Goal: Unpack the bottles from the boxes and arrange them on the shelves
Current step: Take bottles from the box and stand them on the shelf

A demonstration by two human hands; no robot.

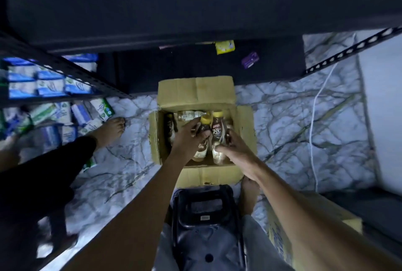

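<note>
The coffee bottles (217,131) are all down in the open cardboard box (195,92) on the floor, most upright with yellow caps, one pale one lying along the box's far wall. The left hand (187,138) has its grip wrapped round one bottle just under the cap, and the right hand (237,151) grips the body of its neighbour. Beyond the box the dark shelf (152,9) shows no bottles that I can see, only two small packets (225,47) lower down, so I'd say most of the stocking is left. A second carton (280,238) waits on the box's near right.
</note>
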